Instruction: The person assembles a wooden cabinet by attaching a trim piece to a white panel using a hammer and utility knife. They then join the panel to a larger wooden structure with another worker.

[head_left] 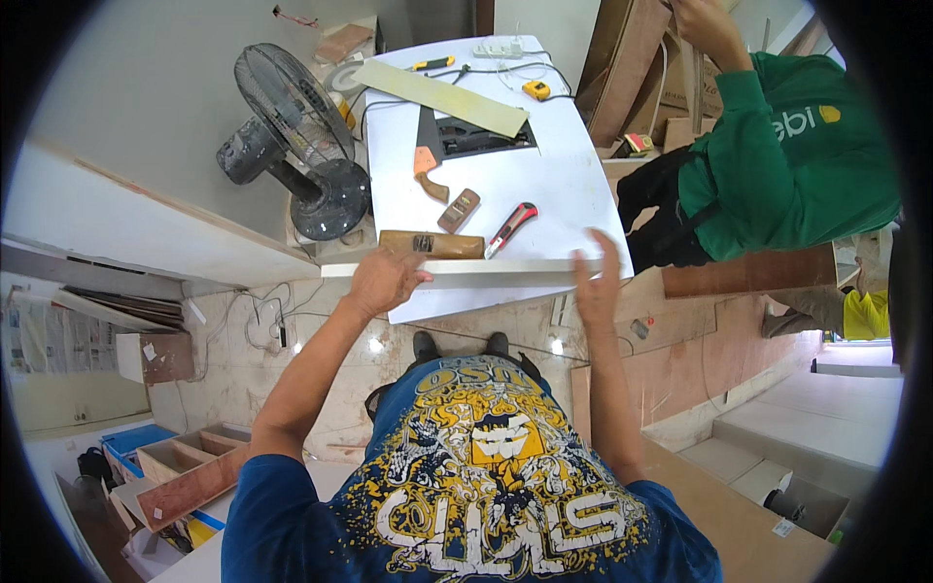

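A long white strip of board (505, 273) lies across the near side of the white table. My left hand (381, 282) is closed over its left part, thumb toward the middle. My right hand (600, 277) is at the strip's right part, slightly blurred, with thumb and fingers apart. Just beyond the strip lies a long wooden hand plane (457, 247), close to my left fingers. Behind that is a smaller wooden plane (459, 211). A red and black utility knife (510, 231) rests to the right of the planes.
Farther back on the table (573, 185) are a handsaw (428, 165), a pale yellow strip (442, 97), a tape measure (535, 90), a yellow cutter (433, 63) and a power strip (498, 48). A fan (292, 136) stands left. A person in green (787, 165) is at the right.
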Motion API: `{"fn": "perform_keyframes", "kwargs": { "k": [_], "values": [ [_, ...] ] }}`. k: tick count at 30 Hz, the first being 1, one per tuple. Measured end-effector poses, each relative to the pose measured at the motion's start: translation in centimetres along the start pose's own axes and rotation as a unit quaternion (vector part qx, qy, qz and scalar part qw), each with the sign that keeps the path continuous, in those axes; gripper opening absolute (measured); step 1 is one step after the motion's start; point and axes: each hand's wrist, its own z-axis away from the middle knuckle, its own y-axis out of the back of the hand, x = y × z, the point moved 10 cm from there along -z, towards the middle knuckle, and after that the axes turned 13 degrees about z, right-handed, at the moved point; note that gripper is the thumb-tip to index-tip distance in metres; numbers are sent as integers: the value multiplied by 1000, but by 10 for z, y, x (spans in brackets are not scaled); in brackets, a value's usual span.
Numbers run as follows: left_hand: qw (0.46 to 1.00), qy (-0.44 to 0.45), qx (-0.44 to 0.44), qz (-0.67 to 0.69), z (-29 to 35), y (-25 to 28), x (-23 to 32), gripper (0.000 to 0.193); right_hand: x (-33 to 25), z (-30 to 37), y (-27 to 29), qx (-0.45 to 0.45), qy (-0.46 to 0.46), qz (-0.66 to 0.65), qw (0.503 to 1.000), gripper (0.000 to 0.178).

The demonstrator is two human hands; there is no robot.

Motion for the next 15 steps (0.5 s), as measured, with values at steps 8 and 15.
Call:
{"fn": "perform_keyframes", "kwargs": {
  "k": [8,15],
  "values": [
    [999,8,-15,38,20,-34,-28,43,-93,27,-133,-305,174,46,935,40],
    [975,167,106,102,-10,-43,-1,47,-95,33,-149,-269,142,183,935,28]
  ]
}}
